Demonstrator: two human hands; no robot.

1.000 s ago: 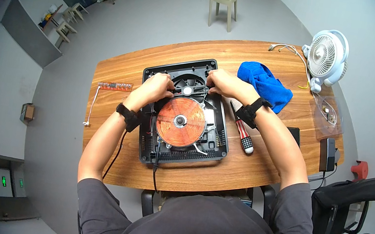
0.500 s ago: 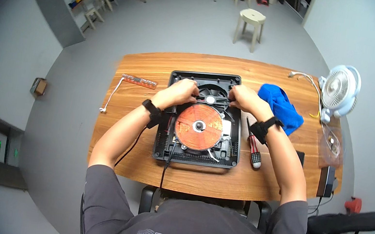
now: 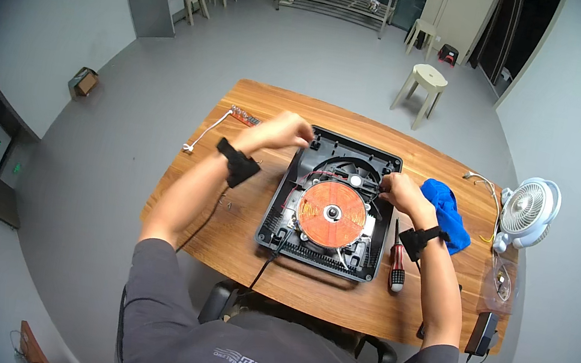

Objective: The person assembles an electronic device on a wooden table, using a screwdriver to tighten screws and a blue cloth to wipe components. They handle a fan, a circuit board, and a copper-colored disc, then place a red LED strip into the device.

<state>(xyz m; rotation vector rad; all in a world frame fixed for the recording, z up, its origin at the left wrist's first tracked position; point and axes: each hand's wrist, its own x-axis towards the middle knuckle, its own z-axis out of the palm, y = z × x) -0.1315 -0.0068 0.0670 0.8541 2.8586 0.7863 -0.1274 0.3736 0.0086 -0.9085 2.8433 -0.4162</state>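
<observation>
An opened induction cooker base (image 3: 269,224), a black tray-like housing, sits slightly turned on the table. Inside it a copper coil (image 3: 312,211) lies flat, with a black cooling fan (image 3: 356,181) behind it. My right hand (image 3: 406,194) is at the fan's right side by the housing's rim, fingers closed on the fan's edge; the fingertips are partly hidden. At the housing's far left corner my left hand (image 3: 287,132) hovers, fingers bent together; whatever they hold, if anything, is hidden. A narrow circuit board (image 3: 244,116) with a white lead lies beyond the left wrist.
A red-and-black screwdriver (image 3: 397,267) lies right of the housing. Behind my right wrist is a blue cloth (image 3: 445,215). A small white fan (image 3: 529,208) and a black power adapter (image 3: 482,333) stand along the right edge. A black cable (image 3: 267,264) runs toward me.
My left hand has come away from the fan to the housing's far left corner. My right hand stays by the fan. The whole view has shifted and turned.
</observation>
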